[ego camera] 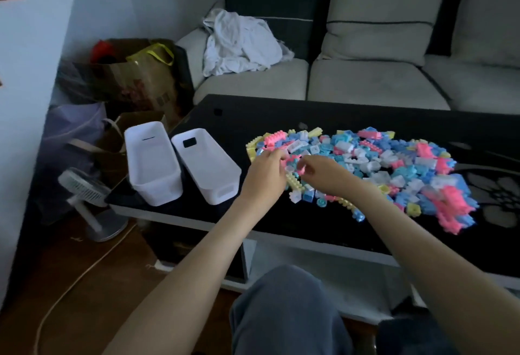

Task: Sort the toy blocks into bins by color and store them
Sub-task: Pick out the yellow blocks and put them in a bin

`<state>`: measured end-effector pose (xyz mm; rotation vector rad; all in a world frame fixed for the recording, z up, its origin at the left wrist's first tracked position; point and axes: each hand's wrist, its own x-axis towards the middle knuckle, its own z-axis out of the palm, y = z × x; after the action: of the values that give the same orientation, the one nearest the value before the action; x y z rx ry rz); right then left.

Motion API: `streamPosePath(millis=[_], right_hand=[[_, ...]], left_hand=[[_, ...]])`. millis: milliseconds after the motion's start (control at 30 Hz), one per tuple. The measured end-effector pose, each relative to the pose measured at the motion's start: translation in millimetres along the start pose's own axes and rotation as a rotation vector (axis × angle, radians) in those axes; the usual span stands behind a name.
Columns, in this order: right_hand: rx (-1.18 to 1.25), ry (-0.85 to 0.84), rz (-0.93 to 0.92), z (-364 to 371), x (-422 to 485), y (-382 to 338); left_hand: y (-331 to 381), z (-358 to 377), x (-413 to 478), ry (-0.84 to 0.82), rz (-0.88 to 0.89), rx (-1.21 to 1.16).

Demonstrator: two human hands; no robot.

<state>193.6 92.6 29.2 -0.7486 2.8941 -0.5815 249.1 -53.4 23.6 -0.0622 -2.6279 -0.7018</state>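
Observation:
A wide heap of toy blocks (pixel 374 163) in pink, blue, white and pale yellow covers the black table (pixel 323 113). Two white bins stand at the table's left end, the left bin (pixel 152 166) and the right bin (pixel 206 169), both with nothing inside. Over the heap's left edge my left hand (pixel 264 172) pinches a pink block (pixel 288 161). Close beside it my right hand (pixel 323 174) pinches another pink block (pixel 301 171). The two hands nearly touch.
A grey sofa (pixel 365 79) with a crumpled white cloth (pixel 242 42) runs behind the table. Bags (pixel 135 79) stand on the floor at the left, near a small white fan (pixel 90 200) with a cord. My knee (pixel 284 312) is in front of the table.

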Motion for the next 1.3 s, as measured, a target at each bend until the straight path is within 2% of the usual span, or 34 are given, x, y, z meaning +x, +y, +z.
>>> streamPosePath(millis=[100, 233, 400, 500, 700, 800, 933, 1033, 1167, 1300], right_hand=[[-0.083, -0.146, 0.183, -24.2, -20.7, 52.6], [-0.061, -0.219, 0.261, -23.7, -42.4, 81.8], [-0.094, -0.153, 0.192, -14.4, -42.8, 79.7], [-0.148, -0.111, 0.193, -9.3, -41.7, 77.5], [-0.265, -0.060, 0.197, -0.8, -29.3, 74.0], [-0.198, -0.036, 0.230, -3.5, -19.7, 74.3], [-0.076, 0.016, 0.263, -12.5, -8.3, 68.3], [-0.009, 0.038, 0.242, -14.3, 0.7, 63.5], [0.167, 0.127, 0.242, -9.8, 10.7, 56.7], [0.362, 0.134, 0.258, -3.5, 22.6, 42.6]], left_hand=[[13.5, 22.0, -0.6, -0.156, -0.094, 0.106], [14.2, 33.3, 1.9, -0.359, -0.335, 0.274], [16.3, 45.7, 9.2, -0.376, -0.195, 0.106], [12.6, 50.1, 12.3, -0.375, -0.172, -0.002], [-4.5, 52.4, 23.0, -0.339, -0.154, 0.007], [-3.4, 50.9, 31.1, -0.255, -0.144, 0.187], [8.4, 50.4, 44.0, -0.461, -0.161, 0.516], [10.1, 56.0, 54.2, -0.571, -0.223, 0.521], [11.9, 58.2, 58.9, -0.575, -0.270, 0.491], [14.4, 56.1, 58.6, -0.599, -0.234, 0.499]])
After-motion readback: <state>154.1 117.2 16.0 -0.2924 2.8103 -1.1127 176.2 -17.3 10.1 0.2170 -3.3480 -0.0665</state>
